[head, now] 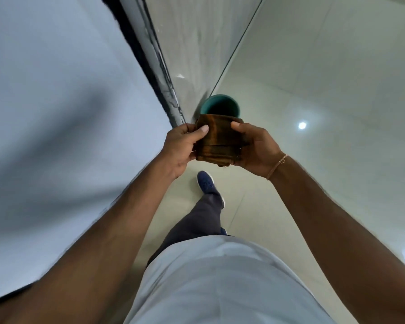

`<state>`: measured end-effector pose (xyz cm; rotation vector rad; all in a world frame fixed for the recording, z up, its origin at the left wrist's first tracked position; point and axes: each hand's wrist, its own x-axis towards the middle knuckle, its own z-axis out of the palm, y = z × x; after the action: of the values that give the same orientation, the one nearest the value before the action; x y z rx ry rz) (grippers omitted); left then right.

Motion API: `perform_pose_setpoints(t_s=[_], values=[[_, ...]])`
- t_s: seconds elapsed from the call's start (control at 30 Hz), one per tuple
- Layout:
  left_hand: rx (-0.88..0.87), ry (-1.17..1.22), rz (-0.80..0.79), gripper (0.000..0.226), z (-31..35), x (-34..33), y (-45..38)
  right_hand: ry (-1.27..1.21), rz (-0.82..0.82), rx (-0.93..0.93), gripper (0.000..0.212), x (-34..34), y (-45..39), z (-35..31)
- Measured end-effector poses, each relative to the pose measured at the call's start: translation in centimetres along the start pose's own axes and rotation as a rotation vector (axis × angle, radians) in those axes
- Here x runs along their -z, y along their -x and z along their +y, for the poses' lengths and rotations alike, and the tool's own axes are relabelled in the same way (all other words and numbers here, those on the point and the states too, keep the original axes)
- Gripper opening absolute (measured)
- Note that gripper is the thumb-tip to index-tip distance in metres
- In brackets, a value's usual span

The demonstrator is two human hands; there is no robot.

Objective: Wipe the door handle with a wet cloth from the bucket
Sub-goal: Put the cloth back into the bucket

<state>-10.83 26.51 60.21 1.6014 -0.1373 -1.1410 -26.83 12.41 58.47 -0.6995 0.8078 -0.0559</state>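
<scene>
A folded brown cloth (pixel 218 142) is held between the left hand (pixel 181 148) and the right hand (pixel 255 148), both closed on its edges, above the teal bucket (pixel 220 108) standing on the floor (pixel 313 66). The cloth seems to be readied after wetting. No door handle is visible; it must be found next and the cloth carried to it.
</scene>
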Motion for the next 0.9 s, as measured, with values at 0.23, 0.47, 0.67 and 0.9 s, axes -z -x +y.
perform_pose_setpoints(t_s=[0.23,0.47,0.67,0.9], values=[[0.11,0.104,-0.017,0.022,3.5,-3.0,-13.8,-0.032,0.015,-0.07,0.052,4.7,-10.5,-7.9],[0.125,-0.018,0.089,0.015,5.4,-6.0,-26.0,0.084,0.214,-0.058,0.042,9.3,-22.9,-12.8],[0.147,-0.14,0.245,0.015,-0.8,-7.6,-37.3,0.303,0.41,-0.115,0.009,14.9,-36.7,-13.0],[-0.021,-0.751,0.288,0.036,-14.9,-4.4,-52.0,1.035,0.438,-0.026,0.024,23.6,-55.2,-5.7]])
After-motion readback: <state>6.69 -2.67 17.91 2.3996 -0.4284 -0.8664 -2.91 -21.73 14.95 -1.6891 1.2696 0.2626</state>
